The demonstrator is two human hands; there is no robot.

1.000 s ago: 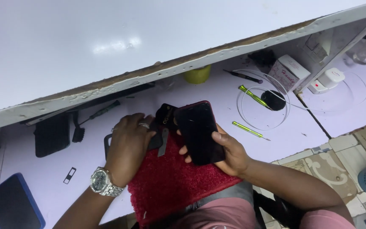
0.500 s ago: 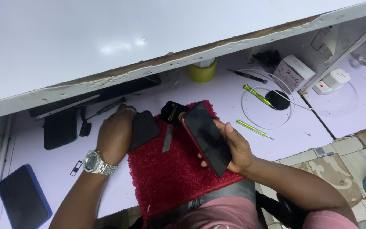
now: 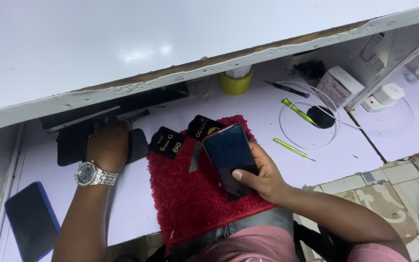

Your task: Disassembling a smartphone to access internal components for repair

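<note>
My right hand [image 3: 263, 177] holds a dark smartphone [image 3: 229, 157] with a red rim, screen up, above a red fuzzy mat [image 3: 190, 194]. My left hand [image 3: 107, 145], with a silver wristwatch, reaches far left under the shelf and rests on a dark flat object [image 3: 134, 144] beside a black device [image 3: 71, 143]. Whether its fingers close on the object is hidden. Two small black packets [image 3: 169, 142] lie at the mat's top edge, and a thin metal blade [image 3: 195, 157] lies on the mat.
A blue-cased phone [image 3: 30, 221] lies at the near left. A yellow-green cup [image 3: 236, 82], two green-handled screwdrivers [image 3: 294, 149], a white cable coil [image 3: 311, 121] around a black disc, a white box [image 3: 338, 87] and a white plug [image 3: 384, 94] sit to the right. A shelf overhangs the bench.
My left hand has moved left off the mat toward the dark things under the shelf. The right hand has lowered the phone flatter over the mat.
</note>
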